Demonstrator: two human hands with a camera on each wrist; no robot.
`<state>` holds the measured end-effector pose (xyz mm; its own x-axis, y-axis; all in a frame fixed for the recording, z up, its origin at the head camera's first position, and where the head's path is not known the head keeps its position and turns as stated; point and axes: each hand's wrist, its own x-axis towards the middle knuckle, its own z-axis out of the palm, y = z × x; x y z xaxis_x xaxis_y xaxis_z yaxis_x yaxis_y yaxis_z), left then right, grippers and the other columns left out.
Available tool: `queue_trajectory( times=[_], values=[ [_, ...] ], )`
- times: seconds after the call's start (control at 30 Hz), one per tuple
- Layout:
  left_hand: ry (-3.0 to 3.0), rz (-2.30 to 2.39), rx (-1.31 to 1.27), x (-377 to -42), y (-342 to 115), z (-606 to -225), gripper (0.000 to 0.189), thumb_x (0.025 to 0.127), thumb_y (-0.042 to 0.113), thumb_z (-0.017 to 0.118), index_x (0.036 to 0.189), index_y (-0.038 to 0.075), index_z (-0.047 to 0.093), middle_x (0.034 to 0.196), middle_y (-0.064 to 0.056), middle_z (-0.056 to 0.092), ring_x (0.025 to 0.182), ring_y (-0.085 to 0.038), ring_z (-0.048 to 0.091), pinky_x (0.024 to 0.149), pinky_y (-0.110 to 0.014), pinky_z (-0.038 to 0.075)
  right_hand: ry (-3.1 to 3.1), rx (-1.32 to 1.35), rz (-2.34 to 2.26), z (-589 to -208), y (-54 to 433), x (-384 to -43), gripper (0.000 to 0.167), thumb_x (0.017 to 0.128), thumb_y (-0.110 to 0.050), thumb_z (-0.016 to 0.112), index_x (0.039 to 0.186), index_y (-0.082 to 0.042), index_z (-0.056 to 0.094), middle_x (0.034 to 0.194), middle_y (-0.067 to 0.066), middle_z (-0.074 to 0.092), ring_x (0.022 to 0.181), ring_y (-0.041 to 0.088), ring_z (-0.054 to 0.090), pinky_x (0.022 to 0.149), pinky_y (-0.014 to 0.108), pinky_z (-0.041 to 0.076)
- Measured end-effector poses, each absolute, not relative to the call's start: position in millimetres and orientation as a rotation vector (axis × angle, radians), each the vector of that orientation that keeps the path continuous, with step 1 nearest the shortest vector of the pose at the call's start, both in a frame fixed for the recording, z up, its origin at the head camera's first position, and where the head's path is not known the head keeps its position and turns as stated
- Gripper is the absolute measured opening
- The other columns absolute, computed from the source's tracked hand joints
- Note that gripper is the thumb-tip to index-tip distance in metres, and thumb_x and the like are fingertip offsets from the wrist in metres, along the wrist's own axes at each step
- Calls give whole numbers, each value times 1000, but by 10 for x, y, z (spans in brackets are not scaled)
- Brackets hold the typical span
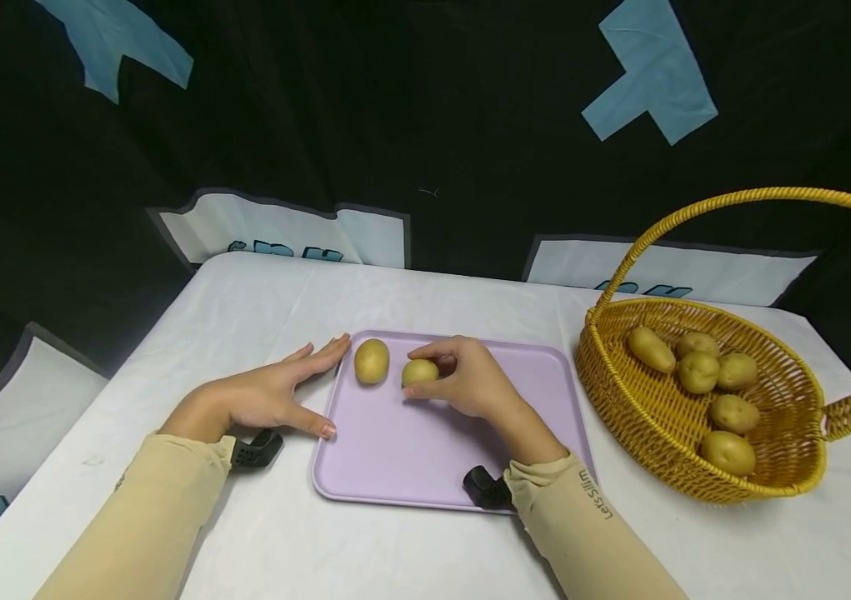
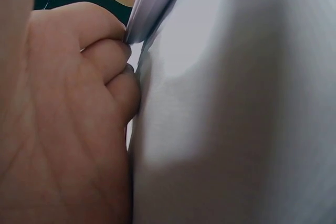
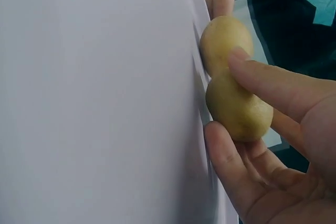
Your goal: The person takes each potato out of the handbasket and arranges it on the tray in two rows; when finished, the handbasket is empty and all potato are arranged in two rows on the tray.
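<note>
My right hand (image 1: 470, 379) pinches a yellow-skinned potato (image 1: 419, 372) between thumb and fingers over the lilac tray (image 1: 395, 475). In the right wrist view, the thumb lies across this potato (image 3: 239, 108) with the other fingers round its far side. Just left of it, another potato (image 1: 372, 362) rests near the tray's upper left corner; the two overlap in the right wrist view. My left hand (image 1: 271, 396) is spread along the tray's left edge, its thumb on the rim and its fingertips by the corner. The left wrist view shows its lower fingers (image 2: 107, 59) bent against the tray's side.
To the right of the tray stands a woven basket (image 1: 620, 425) with a tall arched handle (image 1: 755, 196), holding several potatoes (image 1: 698, 372). A white cloth (image 1: 267, 533) covers the table. Behind hangs a black curtain (image 1: 365, 108) with blue shapes.
</note>
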<state>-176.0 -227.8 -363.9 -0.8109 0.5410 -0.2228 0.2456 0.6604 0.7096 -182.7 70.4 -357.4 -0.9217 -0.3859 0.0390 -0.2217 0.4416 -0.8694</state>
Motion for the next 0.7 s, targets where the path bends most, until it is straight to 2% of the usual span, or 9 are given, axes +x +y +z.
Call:
queue_trajectory(
  times=[0.17, 0.47, 0.7],
  values=[
    [2460, 956, 612, -1762, -2271, -3636, 119, 73, 48, 88, 164, 24, 14, 169, 1, 5, 150, -44, -10, 110, -74, -1, 2545, -599, -1466, -3592, 679, -1818, 45, 74, -10, 91, 116, -1, 75, 108, 8, 72, 96, 19, 68, 85, 33, 55],
    [2458, 956, 607, -1764, -2272, -3627, 119, 73, 47, 88, 164, 24, 14, 169, 1, 5, 150, -44, -10, 110, -74, -2, 2641, -561, -1441, -3586, 671, -1809, 45, 74, -9, 91, 115, -2, 75, 111, 9, 71, 101, 22, 67, 92, 38, 53],
    [2459, 958, 608, -1759, -2271, -3623, 119, 73, 48, 88, 164, 24, 14, 169, 2, 5, 150, -43, -10, 110, -74, -1, 2687, -503, -1414, -3576, 671, -1810, 44, 76, -11, 90, 117, -5, 75, 116, 10, 69, 107, 24, 65, 93, 37, 52]
  ],
)
